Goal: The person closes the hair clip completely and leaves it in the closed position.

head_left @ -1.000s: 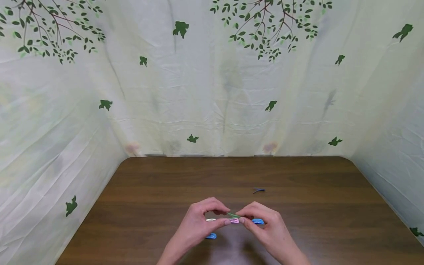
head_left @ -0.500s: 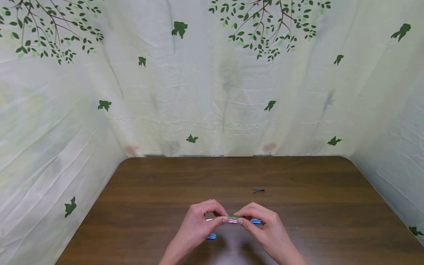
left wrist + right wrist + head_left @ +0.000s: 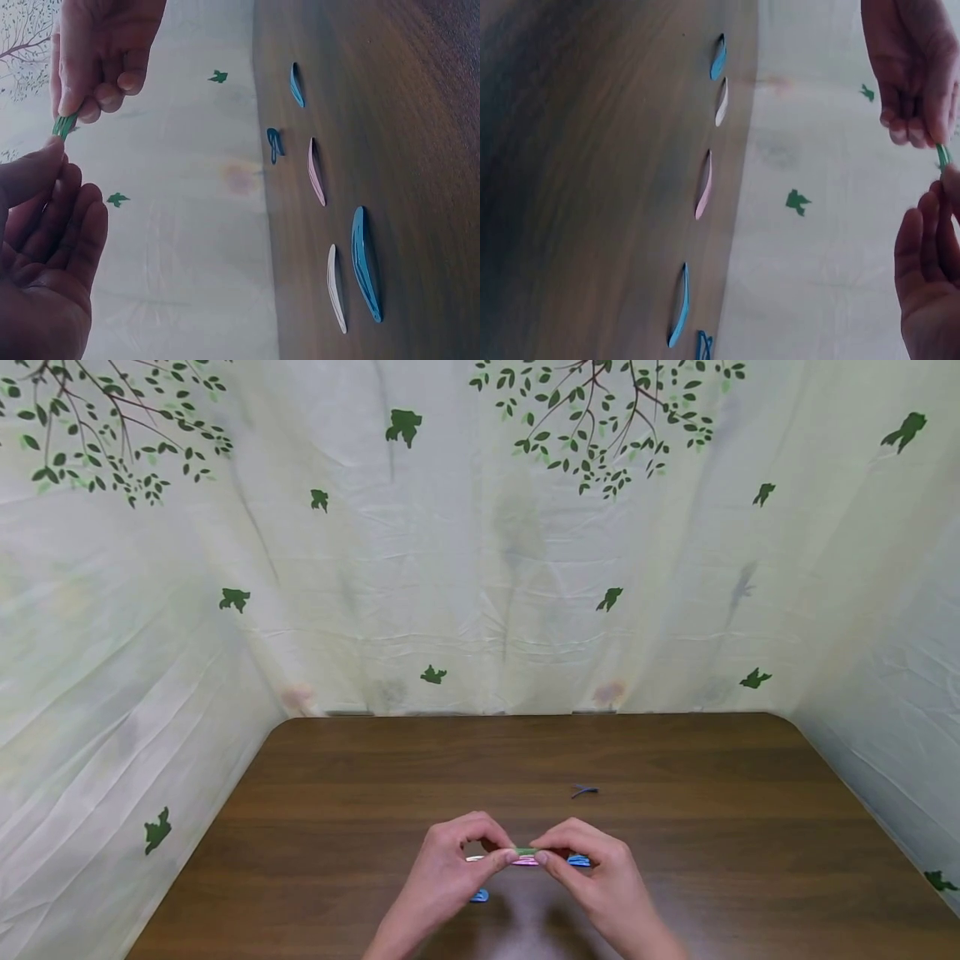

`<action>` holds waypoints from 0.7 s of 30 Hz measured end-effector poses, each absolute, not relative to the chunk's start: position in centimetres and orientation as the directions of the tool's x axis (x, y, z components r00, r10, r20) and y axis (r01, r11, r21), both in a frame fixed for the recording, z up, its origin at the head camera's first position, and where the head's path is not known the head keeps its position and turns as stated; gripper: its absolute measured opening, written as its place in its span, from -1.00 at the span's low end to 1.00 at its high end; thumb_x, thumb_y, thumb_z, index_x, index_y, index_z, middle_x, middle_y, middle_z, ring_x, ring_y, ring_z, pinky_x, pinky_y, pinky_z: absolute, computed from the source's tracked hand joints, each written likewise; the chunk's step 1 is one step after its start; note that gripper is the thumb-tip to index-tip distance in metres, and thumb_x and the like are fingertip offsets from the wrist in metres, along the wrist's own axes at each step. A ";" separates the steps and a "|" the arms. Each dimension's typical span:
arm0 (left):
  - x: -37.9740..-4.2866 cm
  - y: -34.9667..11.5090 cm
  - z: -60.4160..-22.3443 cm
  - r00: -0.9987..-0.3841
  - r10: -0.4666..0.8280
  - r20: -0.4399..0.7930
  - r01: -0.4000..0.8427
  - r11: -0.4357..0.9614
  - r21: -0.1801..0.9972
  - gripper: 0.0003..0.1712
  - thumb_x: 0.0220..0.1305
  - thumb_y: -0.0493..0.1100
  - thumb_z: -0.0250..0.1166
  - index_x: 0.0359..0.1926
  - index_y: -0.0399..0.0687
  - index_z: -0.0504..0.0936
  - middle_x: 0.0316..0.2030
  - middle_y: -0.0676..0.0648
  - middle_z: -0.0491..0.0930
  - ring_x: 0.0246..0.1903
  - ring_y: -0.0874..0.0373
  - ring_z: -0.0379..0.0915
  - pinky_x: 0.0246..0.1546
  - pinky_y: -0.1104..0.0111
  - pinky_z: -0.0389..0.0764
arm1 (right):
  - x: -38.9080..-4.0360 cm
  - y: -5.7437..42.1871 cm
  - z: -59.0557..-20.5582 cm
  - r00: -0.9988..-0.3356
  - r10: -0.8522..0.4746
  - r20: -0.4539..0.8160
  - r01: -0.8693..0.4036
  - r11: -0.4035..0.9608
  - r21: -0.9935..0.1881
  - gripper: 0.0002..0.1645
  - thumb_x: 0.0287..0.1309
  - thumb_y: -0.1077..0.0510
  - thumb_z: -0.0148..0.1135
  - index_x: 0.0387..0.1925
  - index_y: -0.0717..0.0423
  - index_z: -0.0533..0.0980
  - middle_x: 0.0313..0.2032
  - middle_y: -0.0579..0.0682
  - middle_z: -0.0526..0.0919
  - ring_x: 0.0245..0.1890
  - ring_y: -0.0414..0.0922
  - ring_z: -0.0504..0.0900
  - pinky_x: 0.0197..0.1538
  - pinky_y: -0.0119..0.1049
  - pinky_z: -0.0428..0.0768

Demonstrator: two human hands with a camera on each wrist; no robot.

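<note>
A green snap hair clip (image 3: pixel 527 852) is held in the air between both hands. My left hand (image 3: pixel 450 864) pinches one end of it between thumb and forefinger, and my right hand (image 3: pixel 600 872) pinches the other end the same way. Fingertips cover much of the clip. Below, on the table, lie a pink hair clip (image 3: pixel 316 171), a white hair clip (image 3: pixel 337 289), a large blue hair clip (image 3: pixel 366 265) and a smaller-looking blue hair clip (image 3: pixel 297 85). In the head view the hands partly hide these.
Farther back on the brown table (image 3: pixel 375 777) a dark blue hair clip (image 3: pixel 585 790) lies with its two arms spread apart. A pale cloth curtain (image 3: pixel 480 568) printed with leaves surrounds the table's back and sides.
A second ago the green clip's arms were spread apart; now they lie together. Both hands have drawn slightly closer to each other.
</note>
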State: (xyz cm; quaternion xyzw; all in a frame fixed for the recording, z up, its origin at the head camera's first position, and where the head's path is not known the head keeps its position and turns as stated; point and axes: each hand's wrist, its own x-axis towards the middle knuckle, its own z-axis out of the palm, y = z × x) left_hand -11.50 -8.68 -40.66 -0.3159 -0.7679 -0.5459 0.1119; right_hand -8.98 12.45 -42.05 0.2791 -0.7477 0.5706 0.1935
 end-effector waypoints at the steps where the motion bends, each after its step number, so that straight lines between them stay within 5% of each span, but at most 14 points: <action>1: -11.5 -8.6 -40.6 -0.781 0.354 0.515 0.604 0.213 0.768 -0.85 0.13 -0.19 0.48 -0.41 0.19 0.69 -0.44 0.24 0.61 -0.40 0.28 0.53 -0.33 0.38 0.54 | -9.0 12.3 -42.1 -0.757 -0.183 0.627 -0.653 0.203 -0.729 -0.75 0.13 0.34 0.38 -0.21 -0.06 0.68 -0.27 -0.15 0.67 -0.32 -0.19 0.62 -0.30 -0.39 0.60; 9: -11.1 -7.9 -40.6 -0.830 0.297 0.471 0.545 0.256 0.798 -0.76 0.09 -0.27 0.49 -0.47 0.21 0.66 -0.46 0.25 0.60 -0.42 0.27 0.54 -0.36 0.36 0.55 | -8.6 11.2 -42.3 -0.644 -0.059 0.763 -0.732 0.341 -0.590 -0.62 -0.09 0.47 0.46 -0.27 0.00 0.67 -0.43 -0.20 0.59 -0.44 -0.29 0.53 -0.37 -0.50 0.50; 21: -11.2 -8.2 -40.3 -0.852 0.334 0.403 0.484 0.208 0.850 -0.93 0.22 -0.14 0.41 -0.36 0.18 0.70 -0.41 0.19 0.62 -0.35 0.22 0.54 -0.26 0.34 0.55 | -8.1 11.1 -40.1 -0.616 -0.073 0.784 -0.765 0.295 -0.573 -0.56 -0.16 0.60 0.41 -0.24 0.16 0.66 -0.39 -0.08 0.61 -0.42 -0.23 0.53 -0.31 -0.53 0.54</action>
